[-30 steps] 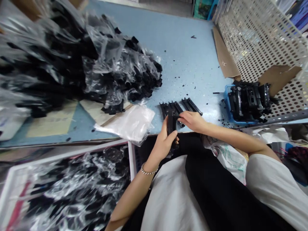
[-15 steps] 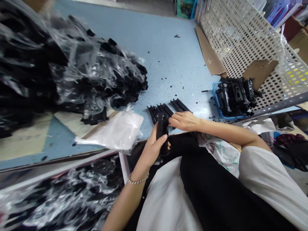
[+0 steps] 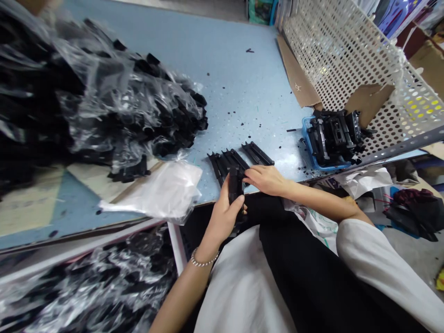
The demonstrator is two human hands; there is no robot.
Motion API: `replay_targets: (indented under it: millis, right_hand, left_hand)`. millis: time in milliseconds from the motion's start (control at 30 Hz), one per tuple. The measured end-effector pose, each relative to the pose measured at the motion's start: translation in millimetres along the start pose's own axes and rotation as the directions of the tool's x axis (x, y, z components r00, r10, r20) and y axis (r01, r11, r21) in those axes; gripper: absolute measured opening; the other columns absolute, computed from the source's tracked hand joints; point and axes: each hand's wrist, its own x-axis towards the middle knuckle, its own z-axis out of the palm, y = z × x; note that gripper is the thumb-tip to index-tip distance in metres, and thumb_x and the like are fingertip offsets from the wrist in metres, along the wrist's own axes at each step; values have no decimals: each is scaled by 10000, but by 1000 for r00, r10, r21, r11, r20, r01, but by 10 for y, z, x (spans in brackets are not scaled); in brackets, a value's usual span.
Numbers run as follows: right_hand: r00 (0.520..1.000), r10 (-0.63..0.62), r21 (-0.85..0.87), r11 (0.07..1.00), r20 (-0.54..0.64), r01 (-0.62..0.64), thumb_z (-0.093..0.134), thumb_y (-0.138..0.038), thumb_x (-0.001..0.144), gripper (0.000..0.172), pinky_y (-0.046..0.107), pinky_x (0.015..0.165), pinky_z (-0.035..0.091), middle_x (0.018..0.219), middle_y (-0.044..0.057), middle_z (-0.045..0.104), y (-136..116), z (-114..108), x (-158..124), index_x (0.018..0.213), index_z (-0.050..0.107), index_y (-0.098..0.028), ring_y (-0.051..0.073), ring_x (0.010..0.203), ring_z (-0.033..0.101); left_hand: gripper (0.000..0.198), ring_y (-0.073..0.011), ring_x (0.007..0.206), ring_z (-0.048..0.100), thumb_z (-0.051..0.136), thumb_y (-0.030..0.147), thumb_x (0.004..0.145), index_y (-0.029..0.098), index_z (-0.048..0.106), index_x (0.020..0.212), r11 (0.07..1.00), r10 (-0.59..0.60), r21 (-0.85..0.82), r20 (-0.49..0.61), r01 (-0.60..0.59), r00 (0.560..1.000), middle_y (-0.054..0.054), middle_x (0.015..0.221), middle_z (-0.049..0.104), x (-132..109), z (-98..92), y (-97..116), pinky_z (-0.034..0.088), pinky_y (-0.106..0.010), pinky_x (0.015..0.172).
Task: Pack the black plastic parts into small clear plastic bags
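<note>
My left hand is wrapped round a long black plastic part, held roughly upright at the table's front edge. Against the upper right side of that part, the fingers of my right hand are pinched together; whether they grip the part itself or a small piece on it is hidden. Just beyond my hands, several slim black plastic pieces with forked ends lie side by side on the blue table. One pair sits a little apart to the right.
A heap of black parts in clear plastic bags covers the left side. White plastic bags lie before it. On the right, a blue basket of black parts stands by a perforated white panel. More bagged parts are below the table.
The view has shifted slightly, so the table's contents appear further left. My left hand still holds the black part, and my right fingers stay at its upper side.
</note>
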Motion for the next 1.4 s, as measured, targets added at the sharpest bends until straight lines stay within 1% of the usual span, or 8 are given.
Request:
replay_targets:
  millis: [200, 367, 500, 667, 833, 1133, 1267, 1400]
  right_hand:
    - [904, 320, 583, 691, 285, -428, 240, -650, 1023, 577, 228, 391, 303, 528, -79, 388, 9, 147, -52, 808, 539, -207, 101, 409, 321]
    - [991, 133, 120, 984, 5, -132, 508, -479, 1017, 319, 272, 698, 483, 888, 65, 653, 36, -8, -99, 951, 595, -179, 173, 831, 615]
    - [994, 111, 136, 985, -22, -107, 442, -468, 1043, 363, 271, 680, 467, 791, 46, 602, 18, 16, -145, 840, 554, -190, 163, 769, 589]
    - [866, 382, 701, 520, 321, -489, 337, -507, 1047, 437, 208, 395, 293, 540, -86, 385, 18, 107, -131, 814, 534, -195, 82, 409, 311]
    - [874, 385, 767, 450, 295, -457, 659, -414, 934, 285, 138, 394, 323, 580, -71, 516, -11, 18, -71, 809, 589, -167, 46, 440, 414]
    - [666, 147, 676, -278, 732, -682, 267, -353, 1081, 477, 106, 285, 169, 448, -107, 288, -80, -60, 16, 670, 444, -187, 43, 353, 106]
    - [633, 112, 643, -96, 766, -760, 234, -382, 1075, 526, 134, 284, 181, 423, -92, 301, -91, 53, -54, 635, 450, -191, 51, 328, 156]
    - [824, 321, 621, 545, 466, -563, 410, -476, 1046, 419, 178, 462, 452, 663, 7, 609, 119, -294, 57, 899, 643, -161, 92, 492, 525]
  left_hand:
    - [841, -360, 1262, 614, 589, 530, 936, 184, 243, 1619, 930, 205, 334, -124, -154, 971, -211, 1524, 482, -16, 91, -77, 507, -543, 1063]
    - [850, -205, 719, 709, 547, 547, 973, 224, 141, 1646, 998, 46, 38, 0, -46, 999, -114, 1145, 705, 30, 15, -73, 631, -402, 734]
    - [835, -258, 856, 740, 550, 519, 973, 211, 162, 1645, 989, 92, 116, -8, -90, 996, -146, 1220, 695, 41, 61, -93, 634, -431, 787]
    - [803, -368, 1417, 497, 578, 444, 957, 187, 224, 1631, 889, 298, 392, -99, -239, 949, -190, 1598, 418, 54, 119, -191, 453, -545, 1140]
    - [773, -353, 1420, 501, 535, 442, 983, 183, 210, 1635, 869, 319, 422, -78, -258, 945, -191, 1586, 439, 89, 67, -233, 454, -543, 1141]
    - [773, -392, 1332, 563, 539, 451, 967, 96, 266, 1597, 653, 563, 651, -75, -387, 823, -275, 1460, 526, 146, 72, -426, 519, -544, 1040]
    - [736, -364, 1161, 663, 577, 449, 940, 99, 352, 1547, 637, 610, 604, -15, -479, 793, -235, 1285, 638, 212, -55, -564, 564, -505, 948]
    - [740, -390, 1334, 533, 590, 495, 909, 104, 419, 1514, 809, 463, 537, -328, -242, 823, -228, 1410, 556, 373, -366, -539, 434, -560, 1130]
